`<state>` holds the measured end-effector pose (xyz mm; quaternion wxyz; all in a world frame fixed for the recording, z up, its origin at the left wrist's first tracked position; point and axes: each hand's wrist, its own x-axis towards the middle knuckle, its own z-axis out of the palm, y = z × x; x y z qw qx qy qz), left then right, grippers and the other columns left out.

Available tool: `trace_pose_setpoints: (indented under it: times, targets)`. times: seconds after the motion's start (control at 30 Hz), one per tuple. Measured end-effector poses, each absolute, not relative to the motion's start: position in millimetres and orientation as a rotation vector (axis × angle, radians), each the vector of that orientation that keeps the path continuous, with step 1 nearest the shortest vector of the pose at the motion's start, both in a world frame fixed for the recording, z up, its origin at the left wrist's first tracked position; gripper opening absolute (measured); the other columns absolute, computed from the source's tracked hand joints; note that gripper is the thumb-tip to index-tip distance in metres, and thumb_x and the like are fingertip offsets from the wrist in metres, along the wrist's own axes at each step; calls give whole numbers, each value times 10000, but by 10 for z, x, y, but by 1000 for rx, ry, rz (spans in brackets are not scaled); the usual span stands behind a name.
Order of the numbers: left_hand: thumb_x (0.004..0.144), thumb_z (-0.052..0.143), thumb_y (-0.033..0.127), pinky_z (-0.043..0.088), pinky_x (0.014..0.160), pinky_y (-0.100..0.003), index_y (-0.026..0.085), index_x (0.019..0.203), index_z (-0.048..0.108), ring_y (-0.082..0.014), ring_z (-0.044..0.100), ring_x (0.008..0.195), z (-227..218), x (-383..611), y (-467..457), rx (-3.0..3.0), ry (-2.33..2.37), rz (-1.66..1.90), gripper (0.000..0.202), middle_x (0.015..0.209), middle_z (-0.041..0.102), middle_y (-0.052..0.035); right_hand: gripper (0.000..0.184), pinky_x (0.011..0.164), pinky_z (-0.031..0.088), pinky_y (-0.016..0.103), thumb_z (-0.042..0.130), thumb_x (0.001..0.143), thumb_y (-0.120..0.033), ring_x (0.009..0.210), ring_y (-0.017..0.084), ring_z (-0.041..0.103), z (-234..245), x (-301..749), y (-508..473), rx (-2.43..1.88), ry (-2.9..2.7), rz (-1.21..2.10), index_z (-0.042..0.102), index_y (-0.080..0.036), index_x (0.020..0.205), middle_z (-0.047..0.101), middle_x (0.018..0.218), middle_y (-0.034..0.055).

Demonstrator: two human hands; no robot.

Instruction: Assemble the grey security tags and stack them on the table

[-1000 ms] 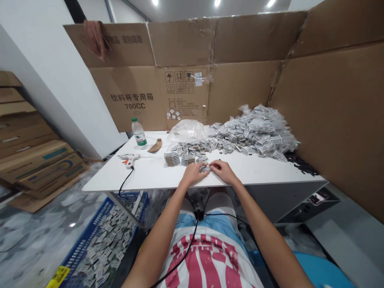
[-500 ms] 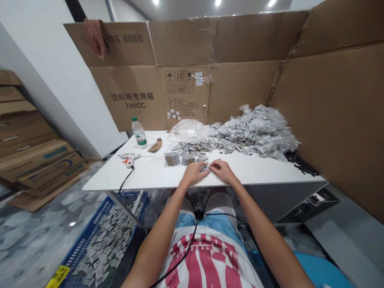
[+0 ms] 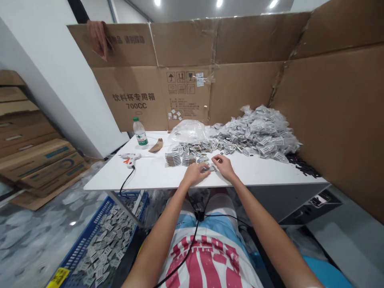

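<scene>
Over the front part of the white table [image 3: 156, 176], my left hand [image 3: 195, 173] is closed on a small flat grey slotted piece [image 3: 211, 169], whose right end sticks out past the fingers. My right hand [image 3: 223, 165] is just right of and above that piece, apart from it. Its thumb and fingers are pinched together, and whatever they hold is too small to make out. Behind my left hand are neat stacks of similar grey pieces [image 3: 173, 159], with a looser heap of pieces [image 3: 195, 149] further back.
A large pile of bagged pieces [image 3: 264, 130] fills the back right, beside scattered black parts [image 3: 303, 166]. To the left are a glue gun [image 3: 131, 160] with its cord, a water bottle [image 3: 140, 134] and a brown scrap [image 3: 156, 145]. Cardboard walls [image 3: 240, 84] enclose the back. A blue crate [image 3: 87, 232] stands below.
My right hand has drawn slightly up and right, away from the grey piece. More of the piece now shows beyond my left fingers.
</scene>
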<state>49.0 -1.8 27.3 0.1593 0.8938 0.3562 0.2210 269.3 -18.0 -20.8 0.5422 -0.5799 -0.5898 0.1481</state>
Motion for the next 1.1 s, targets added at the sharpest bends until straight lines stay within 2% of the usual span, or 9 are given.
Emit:
trace_pose_setpoints:
  times: [0.17, 0.3, 0.37, 0.47, 0.53, 0.63, 0.93, 1.0, 1.1]
  targets:
    - [940, 698, 452, 513, 817, -290, 294, 1130, 839, -238, 743, 853, 284, 485, -25, 2538, 1004, 623, 284, 868, 790, -38, 239, 863, 511, 370, 628, 909, -331, 896, 231, 638, -170, 2613, 230, -1452, -1519, 285, 790, -230, 1053, 697, 1047, 82]
    - [925, 715, 441, 510, 813, -293, 288, 1090, 841, -246, 743, 854, 299, 491, -37, 2539, 1006, 632, 258, 840, 781, -34, 138, 932, 482, 375, 720, 889, -330, 988, 255, 614, -94, 2432, 513, -1566, -1616, 201, 799, -230, 941, 676, 983, 76]
    - [914, 729, 440, 509, 805, -295, 280, 1083, 838, -253, 745, 867, 302, 496, -41, 2537, 1002, 639, 257, 856, 788, -38, 120, 908, 475, 365, 765, 872, -338, 962, 254, 604, -70, 2343, 609, -1643, -1630, 170, 792, -221, 873, 667, 964, 81]
    - [911, 734, 445, 513, 804, -295, 278, 1091, 833, -257, 748, 888, 304, 497, -52, 2521, 1016, 638, 265, 885, 797, -42, 58, 861, 467, 355, 782, 848, -272, 913, 249, 598, -45, 2256, 693, -1724, -1631, 153, 781, -215, 845, 675, 953, 84]
    - [910, 733, 448, 515, 814, -295, 283, 1100, 830, -257, 749, 893, 308, 493, -64, 2511, 1033, 633, 270, 879, 796, -38, 37, 854, 461, 357, 764, 853, -228, 905, 254, 602, -24, 2237, 717, -1743, -1640, 152, 772, -212, 821, 684, 933, 87]
    - [903, 733, 480, 515, 813, -299, 285, 1096, 827, -256, 746, 876, 314, 483, -85, 2519, 1030, 641, 289, 854, 787, -33, 127, 868, 456, 356, 702, 911, -218, 923, 257, 606, 22, 2267, 704, -1716, -1643, 122, 760, -216, 799, 690, 944, 98]
    - [909, 684, 365, 503, 805, -297, 293, 1123, 796, -243, 731, 861, 236, 499, -52, 2533, 1074, 666, 252, 833, 766, -22, 231, 900, 474, 407, 526, 1046, -339, 1006, 310, 609, 55, 2658, 18, -1532, -1589, -205, 722, -225, 1002, 661, 1059, 135]
    - [928, 670, 380, 504, 813, -300, 291, 1124, 790, -246, 732, 876, 223, 504, -41, 2532, 1084, 668, 246, 843, 767, -24, 239, 855, 469, 397, 504, 1064, -364, 997, 316, 608, -21, 2728, -232, -1565, -1589, -279, 697, -232, 1018, 664, 1053, 146]
    - [944, 660, 390, 504, 836, -306, 283, 1110, 788, -249, 732, 896, 225, 509, -43, 2526, 1108, 659, 235, 859, 767, -33, 241, 746, 427, 361, 473, 1083, -381, 868, 284, 607, -147, 2772, -536, -1654, -1612, -326, 651, -237, 1010, 672, 996, 129]
